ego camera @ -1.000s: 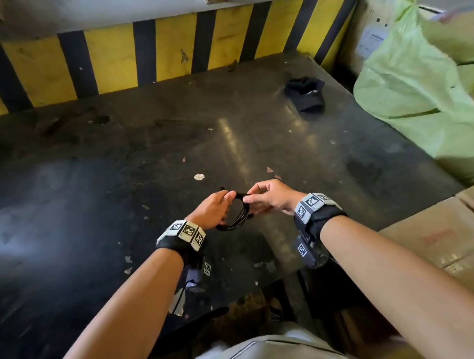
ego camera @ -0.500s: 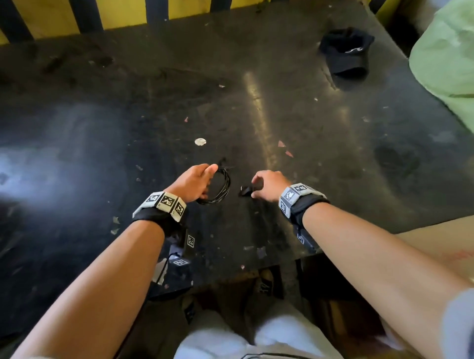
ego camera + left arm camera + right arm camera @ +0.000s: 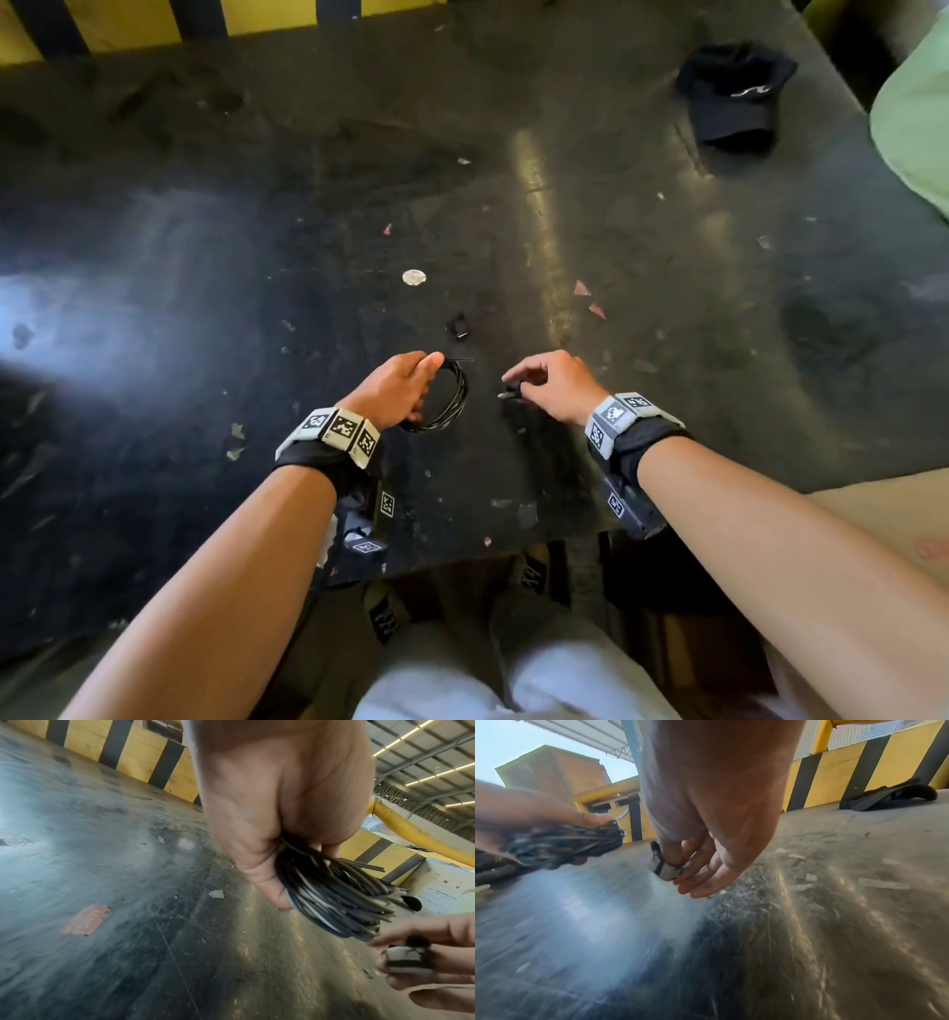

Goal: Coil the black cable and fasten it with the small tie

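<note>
— Black cable (image 3: 445,395), where is it?
— Coiled, gripped in the left hand (image 3: 396,389) near the front edge of the dark surface (image 3: 205,288).
— And the right hand (image 3: 552,391)?
— Just beside, apart from the coil, pinching a small black-and-grey piece (image 3: 663,869); whether that is the tie, I cannot tell.
— Anything else?
— A black cap (image 3: 734,97) by the far right corner.

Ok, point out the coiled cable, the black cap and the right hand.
coiled cable (image 3: 452,393): head view, right side of the loops.
black cap (image 3: 734,97): head view, its crown.
right hand (image 3: 557,388): head view, back of the hand.
</note>
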Action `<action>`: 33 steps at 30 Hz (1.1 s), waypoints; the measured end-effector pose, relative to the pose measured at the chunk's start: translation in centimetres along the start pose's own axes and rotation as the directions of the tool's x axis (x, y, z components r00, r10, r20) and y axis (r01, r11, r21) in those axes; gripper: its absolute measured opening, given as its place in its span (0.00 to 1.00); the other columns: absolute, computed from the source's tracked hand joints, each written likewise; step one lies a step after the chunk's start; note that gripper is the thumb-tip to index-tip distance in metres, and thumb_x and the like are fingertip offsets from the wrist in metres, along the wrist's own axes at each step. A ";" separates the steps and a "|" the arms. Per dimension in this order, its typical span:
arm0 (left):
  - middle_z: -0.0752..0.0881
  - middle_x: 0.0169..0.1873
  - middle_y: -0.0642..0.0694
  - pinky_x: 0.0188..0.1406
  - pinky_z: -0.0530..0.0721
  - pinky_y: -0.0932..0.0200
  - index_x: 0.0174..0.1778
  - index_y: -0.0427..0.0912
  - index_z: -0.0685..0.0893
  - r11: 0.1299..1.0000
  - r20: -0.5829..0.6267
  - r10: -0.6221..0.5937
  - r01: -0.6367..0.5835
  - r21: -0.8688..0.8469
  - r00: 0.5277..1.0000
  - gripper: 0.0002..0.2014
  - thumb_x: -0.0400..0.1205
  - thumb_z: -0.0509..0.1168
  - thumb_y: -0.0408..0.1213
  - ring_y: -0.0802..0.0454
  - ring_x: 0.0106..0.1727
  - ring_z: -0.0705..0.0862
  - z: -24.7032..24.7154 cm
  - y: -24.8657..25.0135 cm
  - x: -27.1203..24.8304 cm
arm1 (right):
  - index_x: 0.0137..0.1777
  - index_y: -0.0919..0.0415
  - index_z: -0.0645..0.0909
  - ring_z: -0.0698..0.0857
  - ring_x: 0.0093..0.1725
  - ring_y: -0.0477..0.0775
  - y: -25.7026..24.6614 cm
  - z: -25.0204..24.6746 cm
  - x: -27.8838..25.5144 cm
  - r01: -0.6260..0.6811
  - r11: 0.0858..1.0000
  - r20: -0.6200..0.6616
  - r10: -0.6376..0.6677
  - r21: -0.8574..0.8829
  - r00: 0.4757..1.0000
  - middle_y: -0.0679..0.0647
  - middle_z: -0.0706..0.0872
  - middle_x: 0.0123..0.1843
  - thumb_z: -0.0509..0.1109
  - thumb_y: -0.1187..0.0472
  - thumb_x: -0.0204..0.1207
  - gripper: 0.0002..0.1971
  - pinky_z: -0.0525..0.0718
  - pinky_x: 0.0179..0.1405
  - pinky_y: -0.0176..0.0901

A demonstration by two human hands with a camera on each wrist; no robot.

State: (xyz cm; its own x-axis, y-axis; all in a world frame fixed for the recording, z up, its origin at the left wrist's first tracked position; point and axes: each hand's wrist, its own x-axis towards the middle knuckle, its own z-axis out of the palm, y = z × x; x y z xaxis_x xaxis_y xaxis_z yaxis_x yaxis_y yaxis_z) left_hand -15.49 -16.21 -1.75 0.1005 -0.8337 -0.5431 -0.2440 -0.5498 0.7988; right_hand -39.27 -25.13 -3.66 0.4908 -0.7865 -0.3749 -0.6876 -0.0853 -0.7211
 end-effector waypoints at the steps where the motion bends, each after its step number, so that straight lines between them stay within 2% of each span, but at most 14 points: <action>1: 0.65 0.28 0.52 0.20 0.67 0.60 0.38 0.45 0.69 1.000 0.008 0.000 0.000 -0.008 1.000 0.18 0.92 0.55 0.49 0.57 0.24 0.62 0.1 0.1 0.0 | 0.50 0.48 0.93 0.89 0.41 0.44 -0.1 -0.2 -0.2 0.015 1.000 0.017 -0.015 0.024 1.000 0.46 0.95 0.43 0.74 0.65 0.75 0.12 0.84 0.51 0.35; 4: 0.64 0.28 0.52 0.21 0.65 0.60 0.37 0.46 0.68 1.000 0.030 0.002 -0.001 -0.019 1.000 0.18 0.93 0.54 0.48 0.57 0.24 0.61 0.3 0.5 0.0 | 0.44 0.50 0.93 0.91 0.38 0.45 -0.6 -0.7 -0.5 0.046 0.997 0.102 -0.052 0.055 0.993 0.48 0.94 0.38 0.76 0.64 0.75 0.07 0.90 0.46 0.43; 7: 0.63 0.27 0.52 0.21 0.63 0.59 0.37 0.46 0.67 1.000 0.037 0.006 -0.005 -0.028 0.999 0.18 0.93 0.54 0.47 0.57 0.24 0.60 0.3 0.8 0.0 | 0.43 0.53 0.93 0.95 0.42 0.52 -0.8 -0.9 -0.4 0.005 0.996 0.150 -0.018 0.087 0.988 0.51 0.95 0.39 0.77 0.60 0.76 0.04 0.94 0.52 0.54; 8: 0.63 0.27 0.52 0.21 0.63 0.59 0.37 0.46 0.67 1.000 0.035 0.006 -0.005 -0.028 0.999 0.18 0.93 0.54 0.47 0.57 0.24 0.60 0.3 0.8 0.0 | 0.42 0.55 0.93 0.94 0.39 0.49 -0.8 -0.9 -0.3 -0.013 0.997 0.156 0.002 0.075 0.988 0.51 0.95 0.37 0.78 0.59 0.76 0.04 0.94 0.51 0.52; 10: 0.63 0.26 0.53 0.22 0.63 0.59 0.37 0.45 0.67 1.000 0.039 0.001 -0.001 -0.023 0.999 0.18 0.93 0.54 0.47 0.56 0.24 0.60 0.3 0.8 -0.1 | 0.38 0.57 0.90 0.86 0.28 0.42 -0.7 -1.0 -0.4 -0.044 0.998 0.145 0.038 0.039 0.989 0.49 0.90 0.30 0.80 0.54 0.76 0.09 0.89 0.37 0.39; 11: 0.64 0.26 0.53 0.21 0.64 0.59 0.37 0.45 0.67 1.000 0.044 0.000 0.001 -0.017 0.999 0.18 0.93 0.54 0.48 0.56 0.24 0.61 0.4 0.8 -0.1 | 0.38 0.58 0.90 0.83 0.26 0.42 -0.7 -0.9 -0.5 -0.065 0.996 0.137 0.057 0.053 0.989 0.48 0.87 0.27 0.81 0.53 0.76 0.10 0.85 0.30 0.36; 13: 0.64 0.26 0.54 0.21 0.64 0.60 0.38 0.45 0.67 1.000 0.049 -0.001 0.001 -0.007 0.999 0.18 0.92 0.54 0.48 0.57 0.24 0.61 0.6 0.7 -0.1 | 0.42 0.60 0.90 0.84 0.26 0.47 -0.4 -0.7 -0.4 -0.112 0.988 0.138 0.097 0.107 0.986 0.50 0.84 0.27 0.81 0.52 0.77 0.11 0.85 0.27 0.38; 17: 0.65 0.26 0.54 0.22 0.66 0.59 0.37 0.45 0.69 1.000 0.060 -0.010 0.010 -0.003 0.998 0.18 0.92 0.55 0.49 0.57 0.24 0.62 0.5 0.1 0.0 | 0.51 0.58 0.93 0.80 0.29 0.51 -0.1 0.0 -0.1 -0.184 0.977 0.188 0.162 0.107 0.969 0.51 0.79 0.29 0.76 0.48 0.81 0.13 0.94 0.35 0.48; 19: 0.66 0.26 0.54 0.22 0.67 0.59 0.37 0.45 0.70 1.000 0.064 -0.013 0.013 0.011 0.998 0.18 0.92 0.55 0.50 0.57 0.24 0.63 0.4 -0.3 0.0 | 0.56 0.58 0.92 0.80 0.33 0.54 -0.3 0.1 0.0 -0.230 0.965 0.215 0.201 0.122 0.956 0.54 0.77 0.31 0.71 0.48 0.85 0.15 0.94 0.40 0.54; 23: 0.67 0.26 0.55 0.23 0.67 0.58 0.37 0.46 0.70 1.000 0.073 -0.024 0.024 -0.001 0.997 0.19 0.91 0.56 0.51 0.57 0.25 0.63 0.2 -1.0 -0.1 | 0.65 0.52 0.81 0.83 0.34 0.51 -0.5 -0.1 0.3 -0.311 0.939 0.238 0.272 0.145 0.933 0.56 0.84 0.44 0.71 0.52 0.85 0.12 0.89 0.26 0.44; 26: 0.66 0.28 0.52 0.22 0.67 0.59 0.37 0.45 0.69 0.999 0.067 -0.024 0.021 0.040 0.997 0.18 0.91 0.56 0.50 0.57 0.24 0.63 0.2 -0.8 -0.6 | 0.61 0.57 0.74 0.84 0.32 0.53 -0.8 -0.5 0.2 -0.377 0.877 0.232 0.317 0.297 0.920 0.59 0.86 0.42 0.75 0.63 0.82 0.13 0.91 0.31 0.47; 28: 0.67 0.29 0.51 0.21 0.69 0.60 0.38 0.45 0.69 0.994 0.061 -0.006 -0.001 0.114 0.998 0.18 0.92 0.55 0.50 0.57 0.24 0.64 0.1 -0.4 -1.0 | 0.56 0.60 0.74 0.86 0.32 0.54 -1.4 -1.0 0.2 -0.385 0.833 0.239 0.312 0.397 0.920 0.60 0.85 0.41 0.77 0.65 0.80 0.13 0.93 0.37 0.50; 30: 0.69 0.30 0.50 0.22 0.72 0.61 0.38 0.44 0.70 0.983 0.060 0.010 -0.021 0.183 0.998 0.19 0.92 0.55 0.51 0.57 0.25 0.66 -0.1 -0.1 -1.3 | 0.54 0.61 0.77 0.89 0.35 0.56 -2.5 -1.7 0.3 -0.385 0.790 0.251 0.297 0.477 0.921 0.62 0.86 0.46 0.77 0.64 0.80 0.11 0.95 0.41 0.50; 33: 0.71 0.31 0.49 0.25 0.76 0.60 0.38 0.45 0.72 0.964 0.068 0.020 -0.037 0.264 0.997 0.19 0.91 0.55 0.54 0.55 0.27 0.69 -0.3 0.1 -1.3 | 0.54 0.64 0.81 0.91 0.41 0.60 -4.7 -2.7 0.7 -0.385 0.731 0.272 0.276 0.563 0.922 0.66 0.85 0.54 0.68 0.66 0.84 0.03 0.95 0.44 0.50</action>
State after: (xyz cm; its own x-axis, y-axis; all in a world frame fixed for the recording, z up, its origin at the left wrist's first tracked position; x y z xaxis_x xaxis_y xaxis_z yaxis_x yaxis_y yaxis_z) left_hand -15.34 -15.20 -0.92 0.0299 -0.8389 -0.5435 -0.4934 -0.4853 0.7219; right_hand -37.20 -26.92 1.04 0.4086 -0.5820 -0.7031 -0.3902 0.5850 -0.7110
